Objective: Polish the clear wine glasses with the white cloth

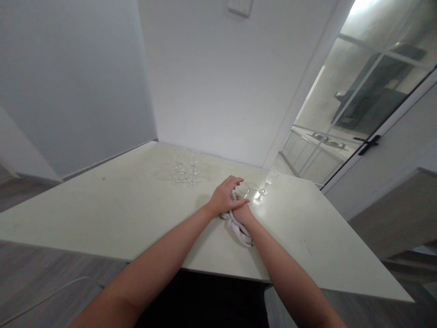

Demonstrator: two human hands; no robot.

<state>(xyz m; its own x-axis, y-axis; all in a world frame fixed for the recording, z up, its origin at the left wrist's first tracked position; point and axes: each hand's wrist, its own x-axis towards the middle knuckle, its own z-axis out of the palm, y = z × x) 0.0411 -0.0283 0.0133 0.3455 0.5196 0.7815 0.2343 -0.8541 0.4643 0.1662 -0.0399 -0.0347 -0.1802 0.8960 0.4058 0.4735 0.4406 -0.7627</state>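
Note:
A clear drinking glass (243, 189) is between my hands above the table, its rim facing up and away from me. My left hand (223, 196) curves around the glass's left side, fingers at the far side and thumb at the near side. Below it, my right hand (241, 211) is closed on a white cloth (239, 231), which hangs down beside the wrist. Most of the right fingers and the lower part of the glass are hidden. A stemmed glass (269, 178) stands upright just right of my hands.
Several stemmed glasses (193, 168) stand grouped on the pale table (102, 209), left of my hands near the wall (218, 82). A glazed door with a black handle (369, 145) is at the right. A pale cable (51, 298) lies on the floor.

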